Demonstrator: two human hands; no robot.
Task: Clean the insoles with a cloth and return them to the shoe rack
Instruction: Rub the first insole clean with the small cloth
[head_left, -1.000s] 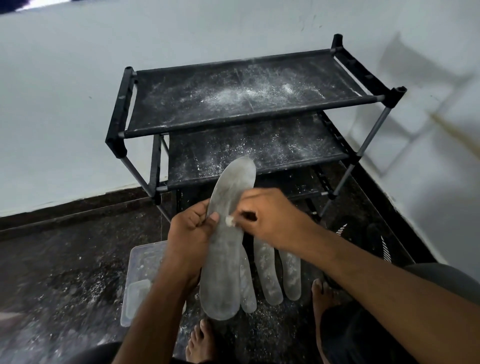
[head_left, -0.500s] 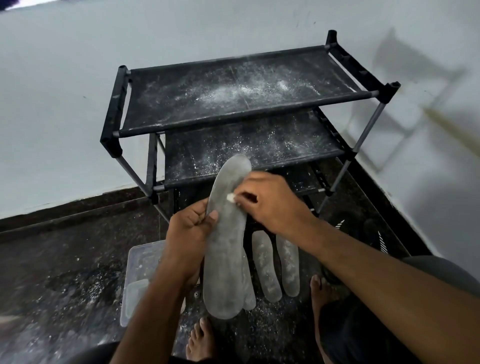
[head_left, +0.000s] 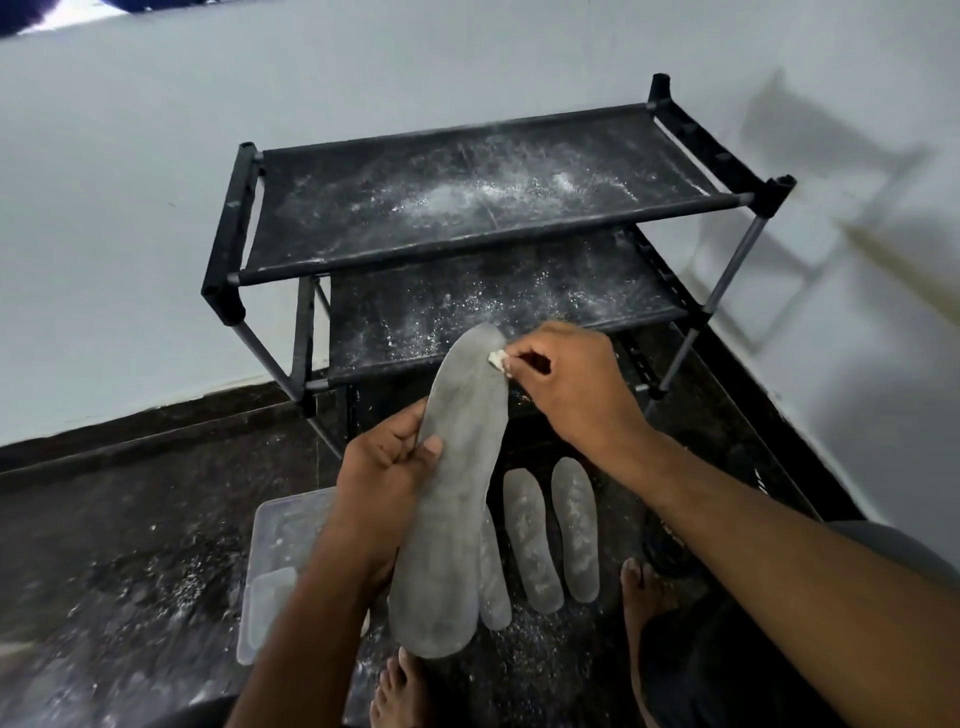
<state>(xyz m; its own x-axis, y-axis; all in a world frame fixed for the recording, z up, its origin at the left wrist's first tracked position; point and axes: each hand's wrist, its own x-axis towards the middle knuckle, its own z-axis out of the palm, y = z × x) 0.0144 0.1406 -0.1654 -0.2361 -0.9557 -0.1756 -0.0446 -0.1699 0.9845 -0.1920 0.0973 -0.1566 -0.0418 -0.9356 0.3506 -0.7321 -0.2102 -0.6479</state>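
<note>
Left hand (head_left: 387, 470) gripping a grey insole (head_left: 449, 499) at its left edge, thumb curled over the top, held up in front of the shoe rack (head_left: 483, 208); right hand (head_left: 566, 384) pinching a small white cloth (head_left: 497, 359) against the insole's top right edge; three more dusty insoles (head_left: 532, 540) flat on the dark floor (head_left: 130, 519) below; clear plastic tub (head_left: 280, 545) at lower left; white powder over both rack shelves.

bare forearms (head_left: 779, 540), bare feet (head_left: 397, 691), dark shorts (head_left: 727, 670)
</note>
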